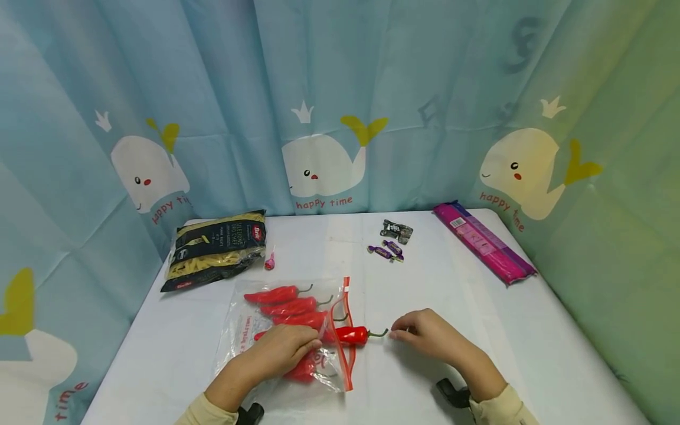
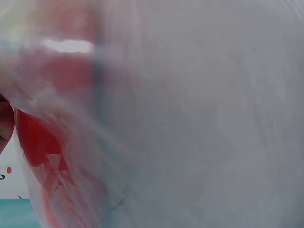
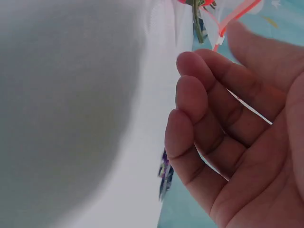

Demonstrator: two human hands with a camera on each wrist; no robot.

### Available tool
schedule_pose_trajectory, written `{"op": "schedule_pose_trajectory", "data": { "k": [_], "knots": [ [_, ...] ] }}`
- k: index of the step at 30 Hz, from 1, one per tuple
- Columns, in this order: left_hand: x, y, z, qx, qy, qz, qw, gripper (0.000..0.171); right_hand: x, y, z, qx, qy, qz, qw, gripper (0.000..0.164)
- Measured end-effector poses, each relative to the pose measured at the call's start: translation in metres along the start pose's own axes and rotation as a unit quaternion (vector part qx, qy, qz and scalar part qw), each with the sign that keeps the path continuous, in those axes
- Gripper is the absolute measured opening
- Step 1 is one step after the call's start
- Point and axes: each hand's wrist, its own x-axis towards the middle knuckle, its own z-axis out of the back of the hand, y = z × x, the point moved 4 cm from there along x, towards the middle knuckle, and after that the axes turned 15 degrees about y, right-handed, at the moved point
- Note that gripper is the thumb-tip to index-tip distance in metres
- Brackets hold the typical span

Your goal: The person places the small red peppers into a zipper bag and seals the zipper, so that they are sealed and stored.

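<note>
A clear zip bag (image 1: 234, 336) with a red zip edge (image 1: 347, 378) lies on the table, its mouth facing right. Several red chili peppers (image 1: 289, 307) are inside it. One red chili pepper (image 1: 355, 335) pokes out through the mouth, green stem pointing right. My left hand (image 1: 284, 348) pinches the bag's plastic near the mouth; in the left wrist view, cloudy plastic hides most of that hand. Just right of the stem, my right hand (image 1: 432, 336) hovers with fingers loosely bent. The right wrist view shows nothing between them, and the stem (image 3: 198, 23) is apart from the fingertips.
Behind the bag at left lies a black pasta packet (image 1: 218, 248), with a small pink lollipop (image 1: 270, 261) beside it. Purple wrapped candies (image 1: 382, 252) and a black-wrapped piece (image 1: 396, 231) lie at the back. A pink packet (image 1: 483, 242) lies far right. Curtains (image 1: 329, 71) surround the table.
</note>
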Motion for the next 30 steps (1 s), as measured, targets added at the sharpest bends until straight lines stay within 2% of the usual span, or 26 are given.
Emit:
{"op": "schedule_pose_trajectory", "data": {
  "k": [5, 9, 15, 19, 23, 30],
  "knots": [
    [-0.002, 0.002, 0.000, 0.002, -0.002, -0.002, 1.0000, 0.028, 0.005, -0.002, -0.004, 0.012, 0.009, 0.005, 1.000, 0.013],
    [-0.001, 0.001, 0.000, 0.010, -0.011, -0.012, 0.9998, 0.028, 0.008, 0.000, -0.007, 0.017, 0.020, 0.003, 1.000, 0.017],
    [-0.002, 0.001, 0.000, 0.010, -0.008, -0.012, 0.9998, 0.028, 0.001, 0.000, -0.010, 0.030, 0.072, -0.022, 0.997, 0.025],
    [-0.002, 0.002, 0.001, 0.000, 0.005, 0.000, 1.0000, 0.027, -0.002, 0.003, -0.013, 0.044, 0.097, -0.010, 0.994, 0.024],
    [-0.002, 0.002, 0.001, -0.002, 0.006, 0.004, 1.0000, 0.027, 0.001, 0.007, -0.015, 0.047, 0.097, 0.015, 0.994, 0.019],
    [-0.001, 0.000, -0.001, 0.019, -0.007, -0.015, 0.9997, 0.027, 0.015, 0.015, -0.018, 0.024, 0.093, 0.024, 0.995, 0.017]
  ]
}}
